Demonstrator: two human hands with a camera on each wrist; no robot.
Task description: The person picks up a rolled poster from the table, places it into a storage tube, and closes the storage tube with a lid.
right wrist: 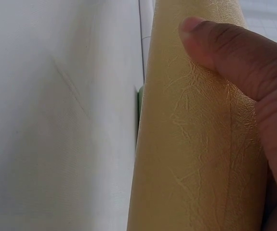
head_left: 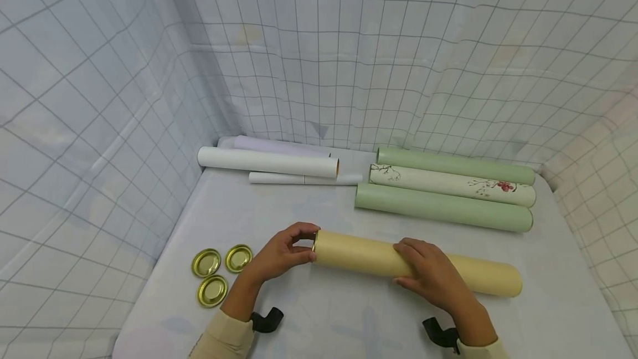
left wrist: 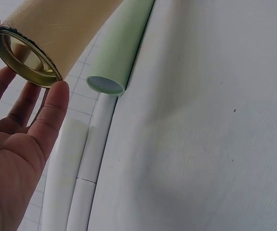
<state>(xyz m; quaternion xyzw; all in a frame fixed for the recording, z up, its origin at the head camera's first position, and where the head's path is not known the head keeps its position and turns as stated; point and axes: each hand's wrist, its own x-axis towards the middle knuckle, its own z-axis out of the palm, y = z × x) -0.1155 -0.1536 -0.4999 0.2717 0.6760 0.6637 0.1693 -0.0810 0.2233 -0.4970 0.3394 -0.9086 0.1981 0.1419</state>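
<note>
A tan cardboard tube with crinkled paper wrapping lies crosswise in front of me. My right hand grips it near its middle, the thumb across its surface in the right wrist view. At the tube's left end, my left hand holds a gold metal lid by the rim between thumb and fingers. The lid sits in the tube's mouth, its recessed face showing in the left wrist view. Three loose gold lids, one far left, one nearer and one right, lie beside my left forearm.
At the back right lie two green tubes, front and rear, with a flower-printed tube between them. A white tube, a lilac roll and thin white rolls lie back left. Grid-patterned cloth encloses the table.
</note>
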